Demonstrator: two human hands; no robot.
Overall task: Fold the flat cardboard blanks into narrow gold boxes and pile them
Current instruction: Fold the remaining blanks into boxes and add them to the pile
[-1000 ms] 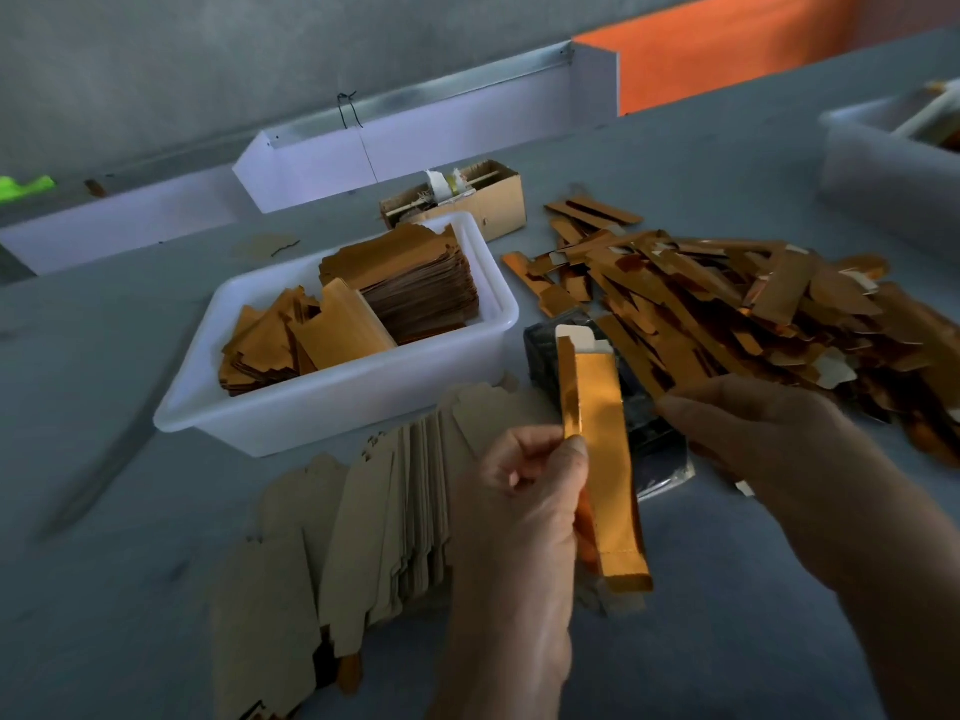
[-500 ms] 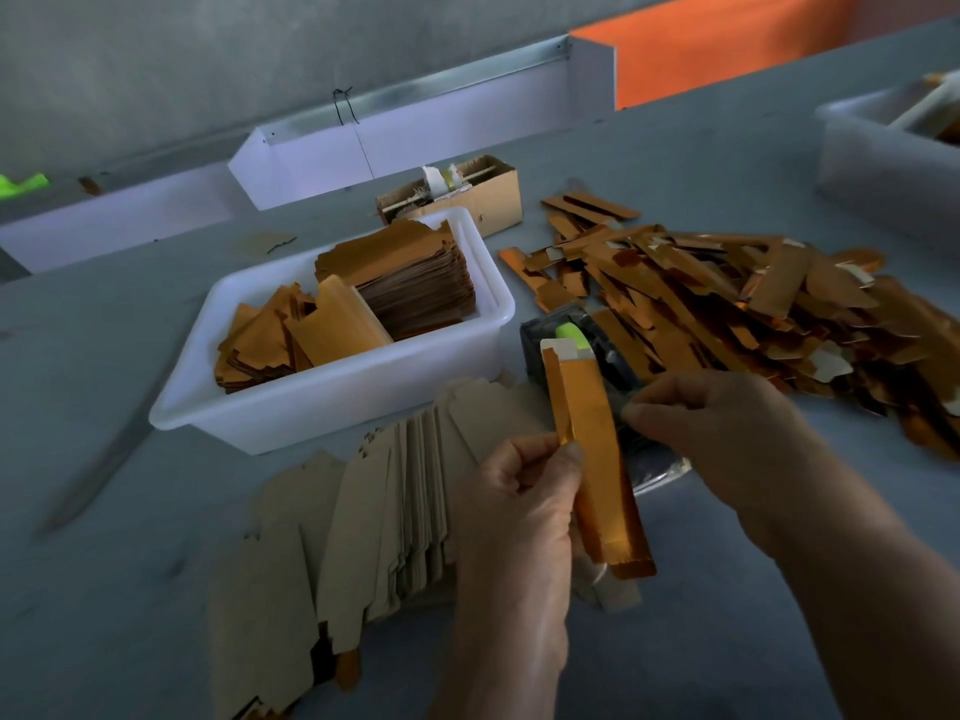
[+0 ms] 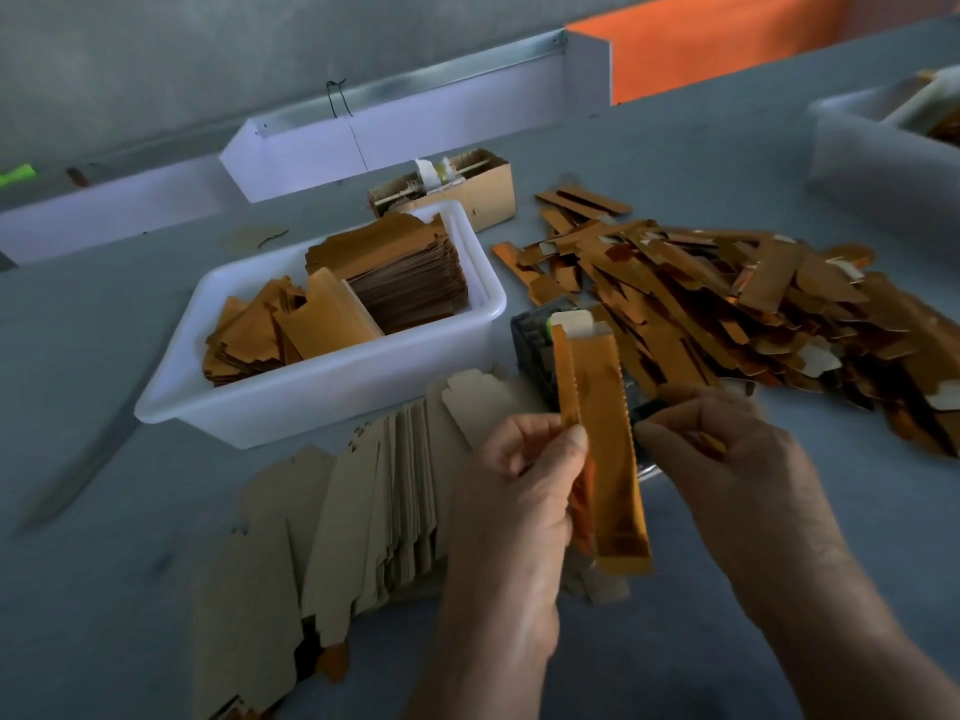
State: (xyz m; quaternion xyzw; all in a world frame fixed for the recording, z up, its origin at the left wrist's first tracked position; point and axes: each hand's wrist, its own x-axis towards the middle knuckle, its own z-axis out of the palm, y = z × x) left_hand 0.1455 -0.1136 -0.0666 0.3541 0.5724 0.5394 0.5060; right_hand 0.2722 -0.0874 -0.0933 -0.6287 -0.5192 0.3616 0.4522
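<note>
A narrow gold box (image 3: 605, 439) stands almost upright in front of me, white end flap open at its top. My left hand (image 3: 519, 506) pinches its left edge between thumb and fingers. My right hand (image 3: 727, 475) has its fingertips curled against the box's right edge. A fanned row of flat blanks (image 3: 358, 517), brown side up, lies on the table to the left of my hands. A big pile of folded gold boxes (image 3: 727, 309) spreads to the right.
A white tub (image 3: 322, 392) holds more gold blanks in two stacks. Behind it sits a small brown carton (image 3: 483, 192). A dark object (image 3: 535, 350) lies behind the held box. Another white tub (image 3: 878, 163) stands at the far right.
My right hand has come in from the right and now touches the box's right edge. The box has tilted slightly and shifted a little; my left hand keeps its pinch.
</note>
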